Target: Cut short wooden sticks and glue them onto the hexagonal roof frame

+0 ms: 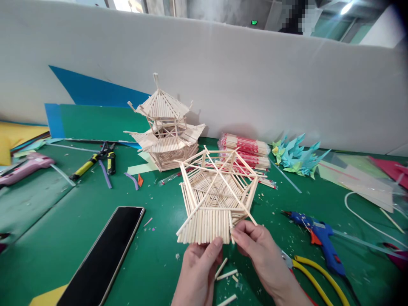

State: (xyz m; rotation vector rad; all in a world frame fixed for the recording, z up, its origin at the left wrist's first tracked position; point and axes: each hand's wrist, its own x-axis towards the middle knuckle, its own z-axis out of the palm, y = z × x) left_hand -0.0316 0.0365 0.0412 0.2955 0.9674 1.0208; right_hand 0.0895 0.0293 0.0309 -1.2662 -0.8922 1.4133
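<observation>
In front of me is a pavilion frame (pixel 213 187) built from pale wooden sticks, six-sided, with crossed sticks over its top. A slanting panel of sticks laid side by side (pixel 204 225) faces me at its near edge. My left hand (pixel 204 270) grips that panel's lower edge, thumb on top and fingers beneath. At the panel's right end, my right hand (pixel 259 250) pinches a short wooden stick (pixel 231 227) between thumb and fingers. Behind stands a two-tiered stick pavilion (pixel 165 131) with a pointed roof. Cut stick pieces (pixel 227 274) lie below the hands.
A blue glue gun (pixel 318 231) and yellow-handled pliers (pixel 315 276) lie right; a phone (pixel 103 255) lies left. Farther back are a pink glue gun (pixel 30 168), cutters (pixel 86 165), wrapped stick bundles (pixel 245 146) and folded blue paper (pixel 299 155). A white partition (pixel 255 80) rises behind.
</observation>
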